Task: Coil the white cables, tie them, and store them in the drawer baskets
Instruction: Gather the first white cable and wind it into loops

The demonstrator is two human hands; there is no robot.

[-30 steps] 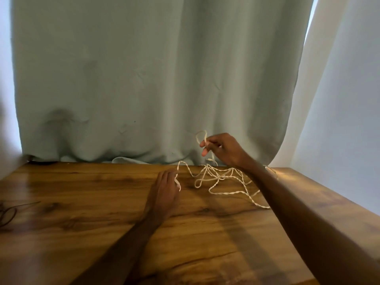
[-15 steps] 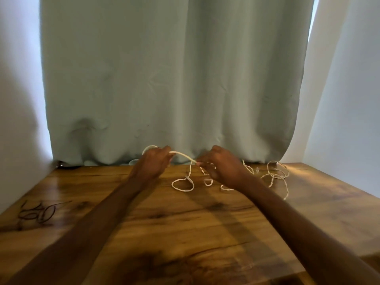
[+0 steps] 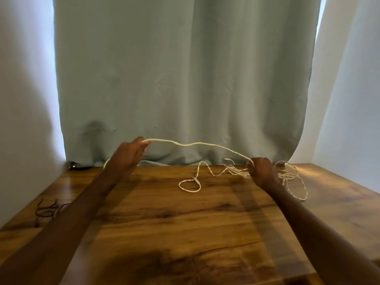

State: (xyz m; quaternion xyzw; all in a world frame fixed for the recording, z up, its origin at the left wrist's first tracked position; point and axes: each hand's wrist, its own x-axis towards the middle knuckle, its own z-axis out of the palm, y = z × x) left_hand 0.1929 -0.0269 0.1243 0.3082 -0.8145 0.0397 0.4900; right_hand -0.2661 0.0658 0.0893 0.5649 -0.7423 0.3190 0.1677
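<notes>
A white cable (image 3: pixel 197 144) runs in a shallow sagging line through the air between the two hands, in front of a pale green curtain (image 3: pixel 185 79) that hangs behind the rear edge of the wooden tabletop (image 3: pixel 185 223). The left hand (image 3: pixel 128 155) is raised above the rear edge, left of the middle. Its fingers are curled and it pinches the cable at its fingertips, and a short pale length of cable shows just behind its wrist. The right hand (image 3: pixel 262 171) sits lower, near the rear right part of the tabletop, with its fingers closed round the cable where the raised stretch comes down. Whether this hand touches the wood cannot be told. The rest of the cable lies loose and tangled on the tabletop around the right hand. Several strands spread toward the rear right corner, and one strand trails toward the middle and ends in a small closed loop lying flat. Near the left edge of the tabletop lies a thin dark cord (image 3: pixel 47 210) in a loose heap, well apart from the cable. Pale walls (image 3: pixel 353 99) stand on either side of the curtain.
</notes>
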